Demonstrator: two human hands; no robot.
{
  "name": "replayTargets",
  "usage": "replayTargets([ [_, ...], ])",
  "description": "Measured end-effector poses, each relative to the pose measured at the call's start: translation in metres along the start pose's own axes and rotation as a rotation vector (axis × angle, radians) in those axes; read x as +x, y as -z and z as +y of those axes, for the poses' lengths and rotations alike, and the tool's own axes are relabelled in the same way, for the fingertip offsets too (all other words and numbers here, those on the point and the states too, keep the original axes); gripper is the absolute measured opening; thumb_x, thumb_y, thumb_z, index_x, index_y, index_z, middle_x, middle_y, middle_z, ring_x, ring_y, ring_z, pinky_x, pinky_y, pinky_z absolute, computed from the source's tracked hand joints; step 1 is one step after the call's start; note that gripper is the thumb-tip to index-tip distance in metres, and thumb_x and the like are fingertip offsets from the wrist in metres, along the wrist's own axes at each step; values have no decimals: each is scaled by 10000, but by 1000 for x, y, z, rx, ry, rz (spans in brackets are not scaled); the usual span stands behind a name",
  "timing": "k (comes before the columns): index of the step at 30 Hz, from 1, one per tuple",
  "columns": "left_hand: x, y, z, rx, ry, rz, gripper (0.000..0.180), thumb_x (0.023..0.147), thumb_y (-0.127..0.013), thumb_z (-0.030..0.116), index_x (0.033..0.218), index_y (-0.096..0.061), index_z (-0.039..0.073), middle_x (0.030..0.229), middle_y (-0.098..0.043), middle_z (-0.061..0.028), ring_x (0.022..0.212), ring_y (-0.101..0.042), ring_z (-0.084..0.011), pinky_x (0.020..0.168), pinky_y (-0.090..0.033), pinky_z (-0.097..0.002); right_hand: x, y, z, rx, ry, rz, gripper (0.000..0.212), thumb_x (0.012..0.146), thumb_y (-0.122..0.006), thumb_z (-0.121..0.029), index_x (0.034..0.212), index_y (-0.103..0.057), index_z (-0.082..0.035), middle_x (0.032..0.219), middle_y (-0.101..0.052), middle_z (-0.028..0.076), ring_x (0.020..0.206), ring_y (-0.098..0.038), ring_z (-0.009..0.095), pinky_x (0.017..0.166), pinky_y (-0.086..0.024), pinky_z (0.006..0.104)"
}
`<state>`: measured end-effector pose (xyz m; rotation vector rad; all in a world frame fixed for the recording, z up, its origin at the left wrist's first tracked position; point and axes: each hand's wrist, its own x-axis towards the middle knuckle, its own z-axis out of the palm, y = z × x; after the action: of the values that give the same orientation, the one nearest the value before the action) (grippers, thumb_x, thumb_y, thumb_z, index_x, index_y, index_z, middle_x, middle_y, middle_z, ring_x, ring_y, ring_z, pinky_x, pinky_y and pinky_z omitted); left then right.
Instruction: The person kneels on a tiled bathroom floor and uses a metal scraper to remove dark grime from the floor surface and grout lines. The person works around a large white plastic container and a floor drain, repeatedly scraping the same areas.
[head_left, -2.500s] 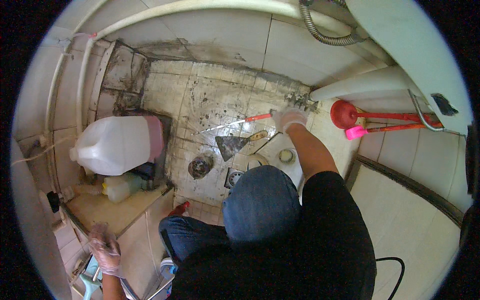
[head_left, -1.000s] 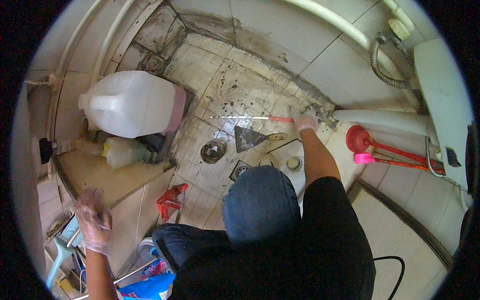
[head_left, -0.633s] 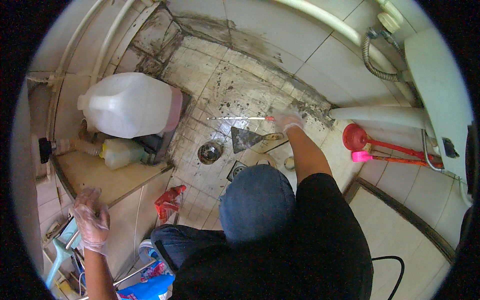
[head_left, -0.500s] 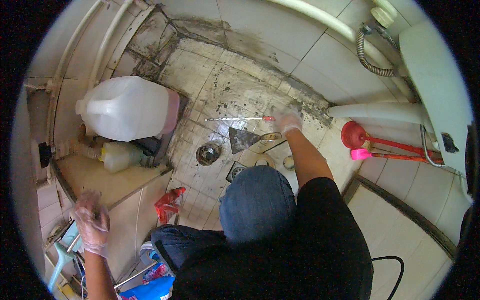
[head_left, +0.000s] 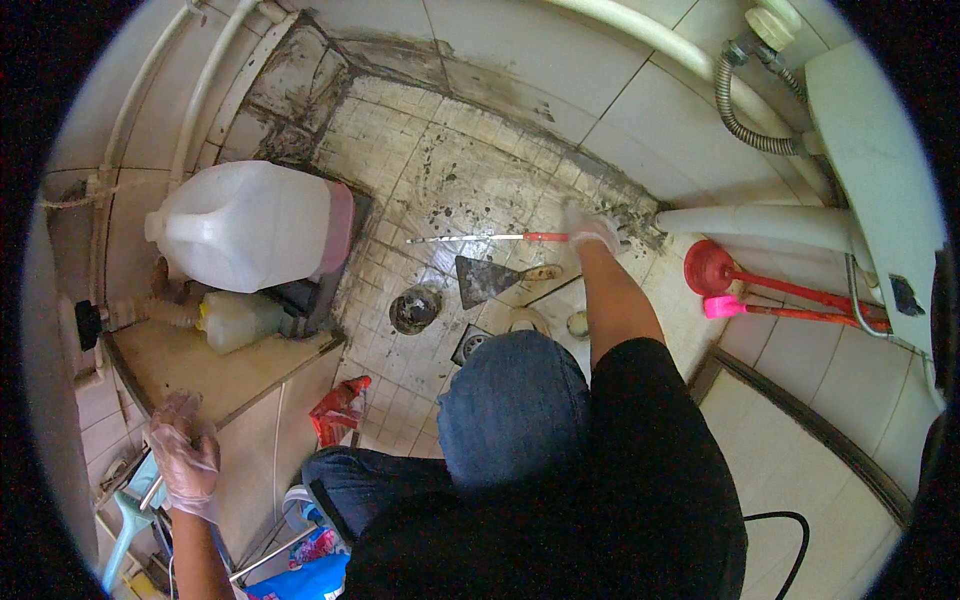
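My right hand (head_left: 592, 232), in a clear plastic glove, is low over the dirty floor tiles close to the wall. Its fingers are smeared by motion, and whether they hold anything is unclear. Beside it lies a long thin tool (head_left: 470, 238) with a pale blade and a red handle. Nearer me, a scraper (head_left: 485, 282) with a dirty triangular blade lies flat. My left hand (head_left: 187, 460), gloved too, is at the corner of a tan ledge (head_left: 220, 370), thumb apart from its loosely bent fingers. I see nothing held in it.
A large white jug (head_left: 250, 220) and a smaller pale bottle (head_left: 240, 320) are at left. A round drain hole (head_left: 415, 309) and a square drain (head_left: 470, 345) interrupt the floor. A red plunger (head_left: 708, 268) leans at right; a red bag-like item (head_left: 340, 410) lies near my knee.
My right hand has shifted slightly right, showing more of the red handle. The long tool and scraper have stayed put. My left hand is barely changed.
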<state>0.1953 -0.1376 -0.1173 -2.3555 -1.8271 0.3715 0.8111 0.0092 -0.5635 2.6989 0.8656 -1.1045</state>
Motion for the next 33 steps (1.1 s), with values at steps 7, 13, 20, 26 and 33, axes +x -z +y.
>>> replayTargets([
  [7,5,-18,-8,-155,-33,102,508,735,-646,24,1241,-643,72,1298,-593,-184,1252,-531,-392,1094,-404,-512,-36,14,-1,-157,113,6,922,904,-388,-784,1433,-571,-51,1549,-482,158,1437,-449,344,1198,-260,528],
  [13,17,-15,-12,43,-56,32,494,744,-663,20,1235,-649,71,1263,-612,-180,1214,-557,-395,1077,-419,-510,-35,-4,-3,-200,177,146,954,889,-429,-776,1502,-483,-47,1586,-433,154,1455,-427,334,1216,-230,523],
  [20,22,-7,-33,-45,-88,82,474,744,-658,22,1217,-657,60,1213,-636,-184,1183,-573,-397,1052,-438,-505,-51,3,-31,-207,201,-15,1020,857,-406,-829,1484,-498,-30,1584,-425,181,1470,-400,347,1205,-245,555],
  [26,20,-7,-47,-43,-71,39,460,751,-662,25,1210,-662,52,1226,-636,-184,1188,-571,-400,1059,-435,-504,-58,9,-25,-358,254,-70,1032,851,-405,-844,1431,-553,-3,1527,-492,201,1449,-426,366,1183,-297,549],
  [33,25,-47,-31,9,-59,39,497,762,-667,32,1257,-645,66,1268,-621,-180,1215,-562,-398,1088,-415,-510,-11,-38,-26,-318,269,193,989,876,-432,-805,1444,-540,-4,1496,-526,205,1423,-453,373,1207,-224,583],
])
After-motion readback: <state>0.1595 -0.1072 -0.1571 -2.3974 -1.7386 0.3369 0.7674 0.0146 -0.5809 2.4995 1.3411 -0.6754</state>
